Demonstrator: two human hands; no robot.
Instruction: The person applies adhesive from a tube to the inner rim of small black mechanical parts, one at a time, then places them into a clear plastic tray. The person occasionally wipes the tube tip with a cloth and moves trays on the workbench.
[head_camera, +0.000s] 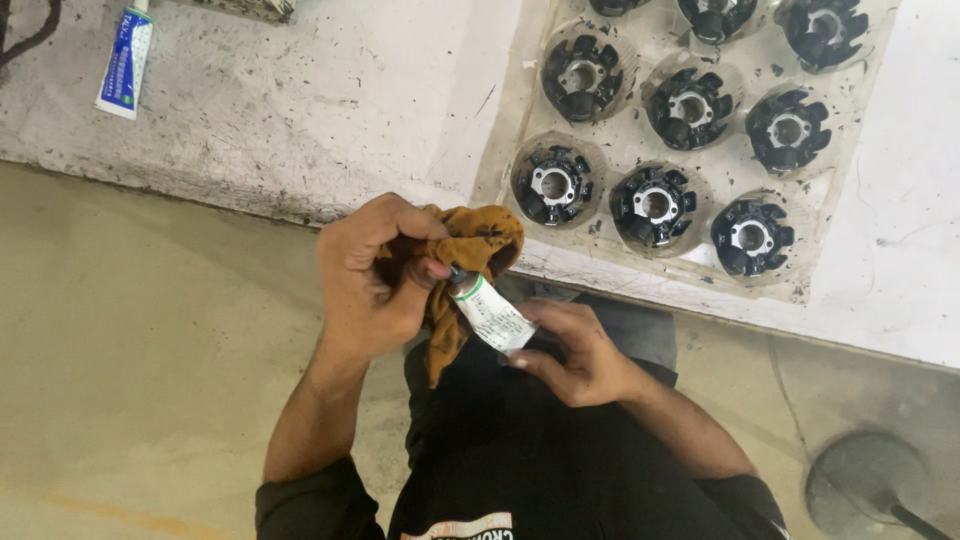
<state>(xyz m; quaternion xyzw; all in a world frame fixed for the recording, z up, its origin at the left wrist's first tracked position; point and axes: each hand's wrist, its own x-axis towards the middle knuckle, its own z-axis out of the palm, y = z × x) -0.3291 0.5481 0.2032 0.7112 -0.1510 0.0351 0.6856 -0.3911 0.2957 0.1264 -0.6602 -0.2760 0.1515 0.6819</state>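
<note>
Left hand (375, 275): closed around a brown rag (470, 260), pressed to the tube's tip. Right hand (570, 350): gripping a small white tube (490, 312). Worn white worktable (300, 110): clear tray (505, 130) of black round parts (655, 205), second tube (125, 60). Tan concrete floor (130, 350).

1. We count nine black round parts with metal centres, sitting in the clear tray (800, 290) on the table (300, 100); the top three are cut off by the picture's edge. One such part (554, 185) lies nearest our hands.
2. We see two tubes: a small white tube (492, 312) in our hands and a white and blue tube (125, 62) lying on the table.
3. We see one brown cloth (478, 243).
4. We have two hands in view: left hand (375, 280), right hand (575, 350).
</note>
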